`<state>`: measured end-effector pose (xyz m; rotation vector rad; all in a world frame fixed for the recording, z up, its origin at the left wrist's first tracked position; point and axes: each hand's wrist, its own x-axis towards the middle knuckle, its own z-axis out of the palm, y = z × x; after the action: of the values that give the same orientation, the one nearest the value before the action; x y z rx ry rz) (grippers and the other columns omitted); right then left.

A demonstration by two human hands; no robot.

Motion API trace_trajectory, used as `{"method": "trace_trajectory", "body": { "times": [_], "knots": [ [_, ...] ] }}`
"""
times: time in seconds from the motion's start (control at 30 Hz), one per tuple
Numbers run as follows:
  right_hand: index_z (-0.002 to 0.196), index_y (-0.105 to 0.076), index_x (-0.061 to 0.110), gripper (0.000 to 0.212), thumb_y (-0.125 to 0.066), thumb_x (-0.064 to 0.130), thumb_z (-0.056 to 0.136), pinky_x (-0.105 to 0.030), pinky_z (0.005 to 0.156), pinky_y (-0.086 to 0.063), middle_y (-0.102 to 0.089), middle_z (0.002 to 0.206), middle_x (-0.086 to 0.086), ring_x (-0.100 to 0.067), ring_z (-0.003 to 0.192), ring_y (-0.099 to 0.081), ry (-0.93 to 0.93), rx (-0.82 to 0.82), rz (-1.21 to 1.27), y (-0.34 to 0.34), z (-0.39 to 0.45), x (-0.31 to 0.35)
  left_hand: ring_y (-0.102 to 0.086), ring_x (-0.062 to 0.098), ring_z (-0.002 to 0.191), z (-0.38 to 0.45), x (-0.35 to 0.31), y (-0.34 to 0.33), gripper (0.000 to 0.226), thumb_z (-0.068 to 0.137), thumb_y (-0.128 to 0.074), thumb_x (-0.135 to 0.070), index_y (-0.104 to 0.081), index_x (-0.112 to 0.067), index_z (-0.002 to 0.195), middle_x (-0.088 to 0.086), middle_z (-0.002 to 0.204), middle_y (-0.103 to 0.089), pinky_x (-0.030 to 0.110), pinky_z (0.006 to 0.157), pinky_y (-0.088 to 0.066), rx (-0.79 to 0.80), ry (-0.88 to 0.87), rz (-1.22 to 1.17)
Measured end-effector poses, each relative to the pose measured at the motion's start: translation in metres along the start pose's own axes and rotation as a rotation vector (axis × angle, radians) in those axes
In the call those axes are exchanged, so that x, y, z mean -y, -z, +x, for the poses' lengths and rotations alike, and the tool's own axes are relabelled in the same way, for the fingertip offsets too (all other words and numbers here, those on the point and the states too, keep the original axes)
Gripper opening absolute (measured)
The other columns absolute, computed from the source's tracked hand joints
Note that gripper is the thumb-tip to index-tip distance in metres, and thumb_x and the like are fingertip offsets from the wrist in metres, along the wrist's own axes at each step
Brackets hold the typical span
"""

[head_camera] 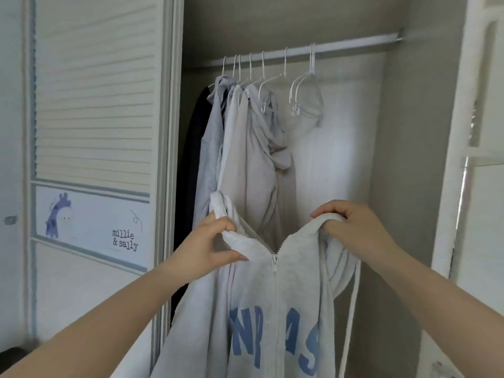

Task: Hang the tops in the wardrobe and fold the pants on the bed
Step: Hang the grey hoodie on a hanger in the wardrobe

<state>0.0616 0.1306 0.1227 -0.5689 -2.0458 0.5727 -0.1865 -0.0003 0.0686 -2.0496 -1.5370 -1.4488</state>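
Note:
I hold up a light grey zip hoodie [275, 309] with blue letters in front of the open wardrobe. My left hand [210, 246] pinches its left collar edge. My right hand [354, 227] grips the right shoulder over the top. The zipper is closed up to the chest. A drawstring [351, 309] hangs down on the right. Above, the white rail [341, 49] carries several hung tops [245, 148] on the left. Empty white hangers [305, 96] hang to their right.
The louvred wardrobe door [92, 105] with a giraffe sticker stands on the left. A white door frame [463, 159] rises on the right. Behind the hangers is the wardrobe's pale back wall [341, 159]. The bed and the pants are out of view.

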Motion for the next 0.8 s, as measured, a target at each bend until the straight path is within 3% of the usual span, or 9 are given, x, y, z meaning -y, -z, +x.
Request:
{"method": "trace_trajectory", "body": {
  "times": [0.1,0.17,0.27,0.33,0.4,0.53,0.6,0.73,0.8],
  "knots": [
    [0.073,-0.071,0.034,0.03,-0.059,0.008,0.08,-0.015,0.07,-0.047,-0.069,0.081,0.022,0.002,0.084,-0.063,-0.071,-0.034,-0.059,0.003,0.027,-0.007,-0.048,-0.002,0.072,0.024,0.007,0.001,0.03,0.06,-0.083,-0.04,-0.054,-0.033,0.067,-0.012,0.074,-0.053,0.01,0.067,-0.035,0.028,0.05,-0.153],
    [0.077,-0.071,0.032,0.026,-0.058,0.01,0.081,-0.023,0.076,-0.051,-0.07,0.084,0.017,-0.005,0.087,-0.064,-0.087,-0.017,-0.147,0.002,0.048,-0.009,-0.049,0.001,0.068,0.039,0.013,-0.007,0.032,0.059,-0.088,-0.032,-0.056,-0.036,0.062,-0.008,0.071,-0.055,0.014,0.066,-0.038,-0.066,0.059,-0.249],
    [0.09,-0.071,0.029,0.019,-0.059,0.017,0.081,-0.02,0.073,-0.051,-0.067,0.088,0.014,-0.006,0.087,-0.062,-0.124,0.177,-0.335,0.007,0.089,-0.011,-0.045,0.003,0.059,0.066,0.023,-0.021,0.024,0.054,-0.078,-0.042,-0.055,-0.035,0.059,-0.006,0.063,-0.053,0.017,0.056,-0.035,-0.236,0.058,-0.344],
    [0.11,-0.066,0.029,0.03,-0.065,0.023,0.08,-0.011,0.061,-0.045,-0.061,0.09,0.016,0.0,0.08,-0.058,-0.182,0.365,-0.455,0.016,0.121,-0.004,-0.042,0.007,0.058,0.087,0.028,-0.028,0.026,0.05,-0.074,-0.05,-0.056,-0.033,0.059,-0.004,0.06,-0.05,0.021,0.055,-0.032,-0.315,0.041,-0.366],
    [0.122,-0.058,0.028,0.041,-0.068,0.026,0.082,-0.015,0.064,-0.048,-0.064,0.097,0.008,-0.002,0.082,-0.059,-0.224,0.44,-0.467,0.024,0.153,0.003,-0.04,0.01,0.057,0.108,0.032,-0.033,0.026,0.049,-0.074,-0.05,-0.057,-0.032,0.058,-0.002,0.059,-0.048,0.024,0.056,-0.031,-0.358,0.013,-0.399],
    [0.12,-0.058,0.02,0.035,-0.063,0.032,0.088,-0.026,0.072,-0.05,-0.067,0.109,-0.007,-0.016,0.098,-0.065,-0.162,0.157,-0.365,0.041,0.219,0.008,-0.042,0.007,0.056,0.155,0.037,-0.041,0.02,0.054,-0.078,-0.032,-0.061,-0.026,0.061,-0.001,0.058,-0.051,0.019,0.054,-0.033,-0.328,-0.061,-0.44],
    [0.116,-0.061,0.013,0.034,-0.062,0.035,0.089,-0.029,0.073,-0.047,-0.066,0.109,-0.01,-0.023,0.101,-0.064,-0.102,-0.01,-0.361,0.049,0.252,0.007,-0.046,0.008,0.059,0.177,0.043,-0.044,0.026,0.051,-0.079,-0.039,-0.062,-0.022,0.063,0.002,0.063,-0.054,0.023,0.058,-0.036,-0.299,-0.108,-0.431],
    [0.101,-0.063,-0.007,0.045,-0.054,0.036,0.093,-0.028,0.066,-0.035,-0.048,0.07,-0.01,-0.024,0.065,-0.046,-0.01,-0.215,-0.283,0.06,0.305,0.011,-0.046,0.005,0.061,0.214,0.056,-0.051,0.029,0.05,-0.072,-0.049,-0.061,-0.026,0.064,-0.003,0.063,-0.054,0.021,0.06,-0.037,-0.324,-0.149,-0.387],
    [0.07,-0.055,0.002,0.045,-0.05,0.041,0.094,-0.027,0.059,-0.031,-0.036,0.058,-0.003,-0.02,0.056,-0.035,-0.014,-0.263,-0.254,0.058,0.323,0.015,-0.046,0.001,0.061,0.229,0.063,-0.053,0.027,0.05,-0.071,-0.05,-0.061,-0.029,0.064,-0.007,0.063,-0.054,0.017,0.059,-0.037,-0.35,-0.161,-0.372]
  ]
}}
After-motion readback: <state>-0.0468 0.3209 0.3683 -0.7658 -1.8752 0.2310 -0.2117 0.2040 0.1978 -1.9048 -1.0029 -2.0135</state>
